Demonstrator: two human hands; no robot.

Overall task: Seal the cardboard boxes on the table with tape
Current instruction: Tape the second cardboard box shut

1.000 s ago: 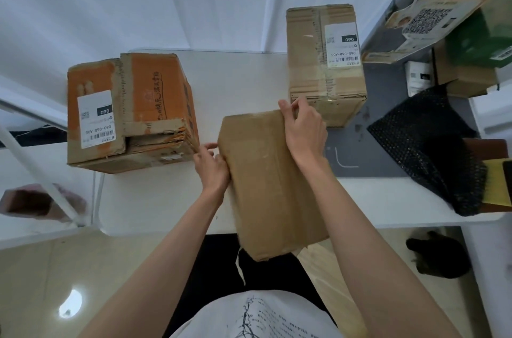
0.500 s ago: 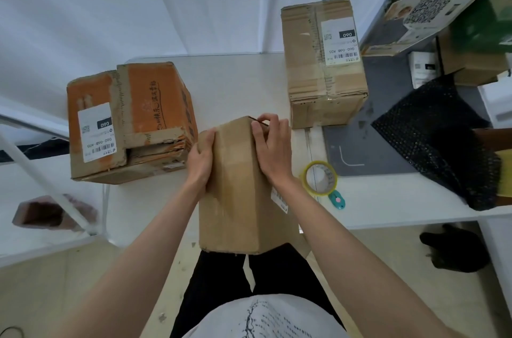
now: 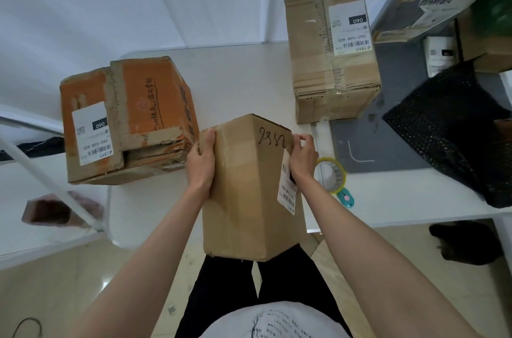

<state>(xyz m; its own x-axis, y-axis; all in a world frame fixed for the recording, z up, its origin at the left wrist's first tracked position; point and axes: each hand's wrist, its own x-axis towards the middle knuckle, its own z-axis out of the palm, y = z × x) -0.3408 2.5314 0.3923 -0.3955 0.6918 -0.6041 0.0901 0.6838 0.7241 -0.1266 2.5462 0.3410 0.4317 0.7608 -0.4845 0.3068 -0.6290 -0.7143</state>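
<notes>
Both grips hold the plain brown box [image 3: 249, 188] at its far end: your left hand [image 3: 201, 162] lies along the left face with the fingers wrapped over the far edge, your right hand [image 3: 302, 159] has its fingers curled round the right far corner, above the white label [image 3: 287, 188]. Box sits tilted, near end overhanging the table [image 3: 249, 80] edge toward your legs. Judgement: corrugated card, stiff along edges, soft mid-panel; probably light, since two hands tip it easily. Take hold at corners, not panel centres. Forearms reach forward, wrists straight. Tape roll [image 3: 331, 174] lies just right of the box, beside your right wrist. Orange box [image 3: 124, 119] at left; taped box [image 3: 332, 49] far right.
</notes>
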